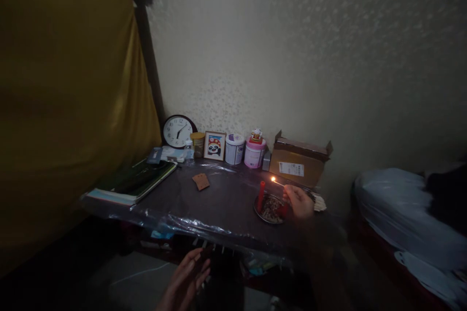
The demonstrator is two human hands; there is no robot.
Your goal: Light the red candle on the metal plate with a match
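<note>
My right hand (299, 201) is closed in a pinch on a burning matchstick (277, 182). Its flame glows just right of the tip of a red candle (260, 195). The candle stands upright in a round metal dish (270, 210) holding brownish bits. This dish sits on a dark table (219, 204) covered with clear plastic. My left hand (189, 277) hovers below the table's front edge with fingers stretched out and holds nothing.
Along the wall stand a clock (178, 131), a small jar (198, 144), a framed panda picture (214, 146), two tubs (234, 148) and a cardboard box (301, 160). Books (134, 182) lie at the table's left. A yellow curtain (65, 97) hangs left; bedding (401, 209) lies right.
</note>
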